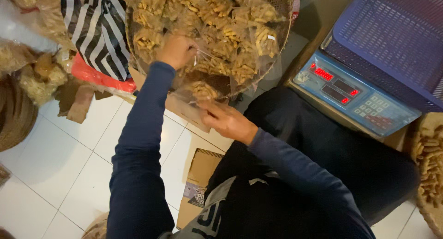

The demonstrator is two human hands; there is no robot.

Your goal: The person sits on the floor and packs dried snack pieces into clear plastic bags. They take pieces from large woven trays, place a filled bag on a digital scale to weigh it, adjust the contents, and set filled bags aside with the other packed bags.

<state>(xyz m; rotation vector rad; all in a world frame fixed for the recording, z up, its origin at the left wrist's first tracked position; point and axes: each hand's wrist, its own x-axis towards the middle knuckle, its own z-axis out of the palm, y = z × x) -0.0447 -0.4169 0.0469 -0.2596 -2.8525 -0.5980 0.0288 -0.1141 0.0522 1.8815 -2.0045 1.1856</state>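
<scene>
From the head camera, the left hand [177, 49] is reaching forward into a round woven basket [281, 17] heaped with clear bags of yellow snack sticks [221, 26], its fingers closing on the plastic of one of them. The right hand [226, 121] is sitting nearer the body, pinching the lower end of a small clear bag of snacks [203, 89] that is stretching between both hands. Just right of the right hand a blue weighing scale [355, 98] is glowing with red digits. A black-and-white striped bag [99, 31] is lying left of the left hand.
</scene>
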